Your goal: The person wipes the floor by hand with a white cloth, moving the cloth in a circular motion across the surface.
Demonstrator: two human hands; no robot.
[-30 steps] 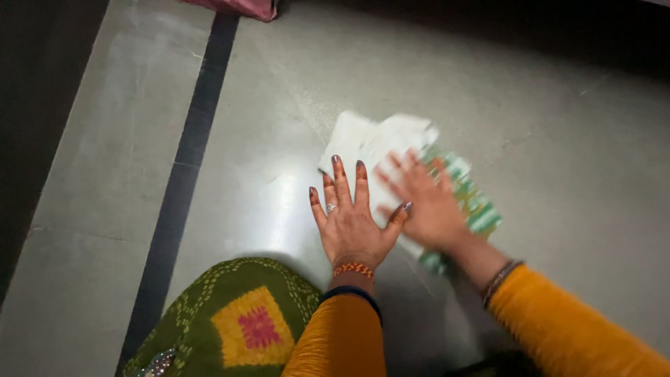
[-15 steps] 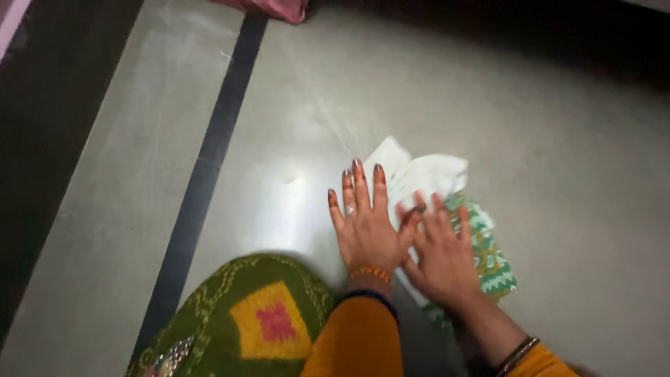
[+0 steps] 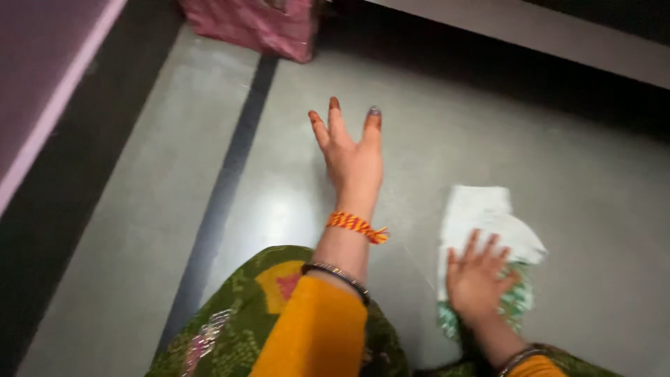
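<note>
A folded cloth (image 3: 485,213), white with a green patterned part, lies on the grey floor (image 3: 551,153) at the lower right. My right hand (image 3: 478,279) lies flat on its near end, fingers spread. My left hand (image 3: 351,150) is raised and stretched forward over the floor, fingers apart, holding nothing. It wears an orange thread band and a dark bangle at the wrist. Both sleeves are orange.
A dark stripe (image 3: 223,188) runs along the floor on the left. A pink patterned fabric thing (image 3: 258,24) stands at the top. A pale pink edge (image 3: 56,105) is at the far left. My green and yellow garment (image 3: 244,314) covers my knee.
My left hand has lifted off the cloth and reached forward. My right hand stays pressed on the cloth. The view has swung so the cloth now sits lower right.
</note>
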